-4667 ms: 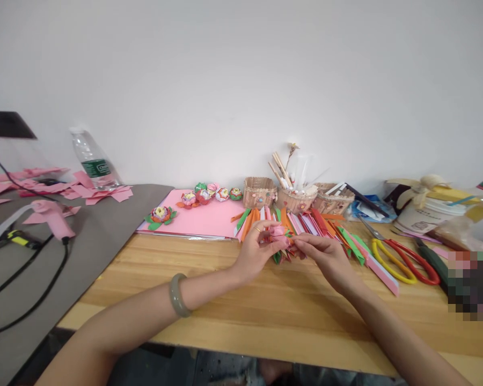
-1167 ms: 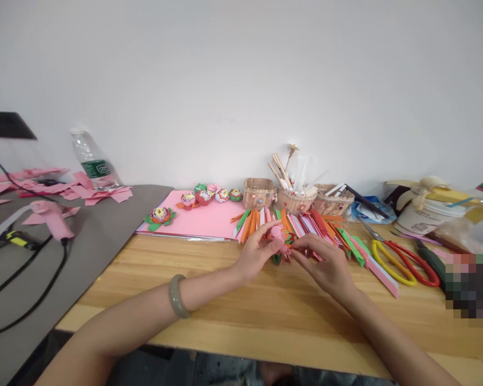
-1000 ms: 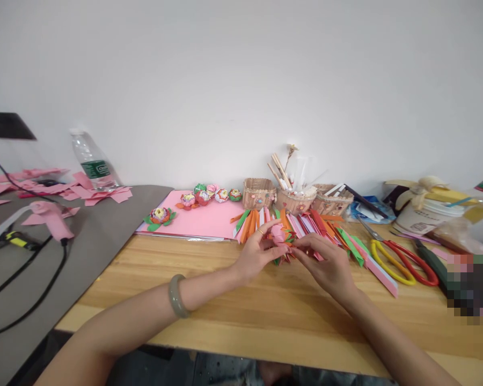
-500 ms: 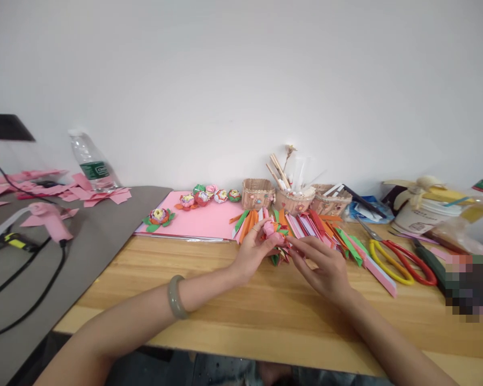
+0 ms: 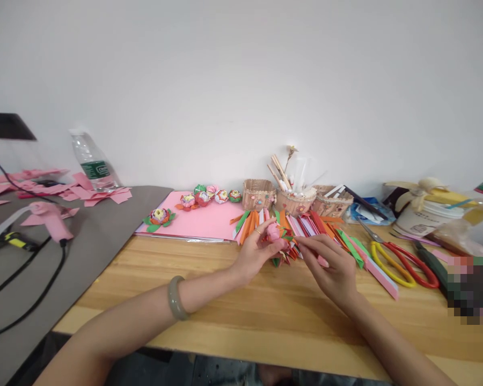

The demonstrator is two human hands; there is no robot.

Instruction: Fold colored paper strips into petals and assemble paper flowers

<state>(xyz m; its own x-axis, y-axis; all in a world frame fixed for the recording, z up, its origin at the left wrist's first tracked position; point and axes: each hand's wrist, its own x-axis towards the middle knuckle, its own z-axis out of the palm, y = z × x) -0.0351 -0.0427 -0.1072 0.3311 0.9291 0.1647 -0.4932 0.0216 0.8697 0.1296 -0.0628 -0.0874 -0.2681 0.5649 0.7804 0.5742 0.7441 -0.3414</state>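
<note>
Near the middle of the wooden table, my left hand [image 5: 257,251] is closed round a pink paper flower [image 5: 273,232], with orange and green petals showing on its right side. My right hand [image 5: 330,268] meets the flower's right edge, thumb and fingers pinched together; whatever lies between those fingertips is too small to make out. Just behind both hands spreads a row of folded paper strips [image 5: 306,224] in orange, red, green, pink and white. Part of another multicoloured folded piece [image 5: 282,261] shows below the flower, mostly covered by my fingers.
Finished paper flowers [image 5: 160,217] sit on and behind a pink sheet [image 5: 209,222]. Small baskets [image 5: 258,194] line the wall. Right: scissors [image 5: 392,262] and a white tub [image 5: 422,217]. Left: a pink glue gun [image 5: 52,222] with its cable, a bottle [image 5: 94,166] and pink paper scraps [image 5: 108,197].
My right hand has shifted slightly right, away from my left. The flower has turned in my left hand, so more orange and green shows. The view has moved a little.
</note>
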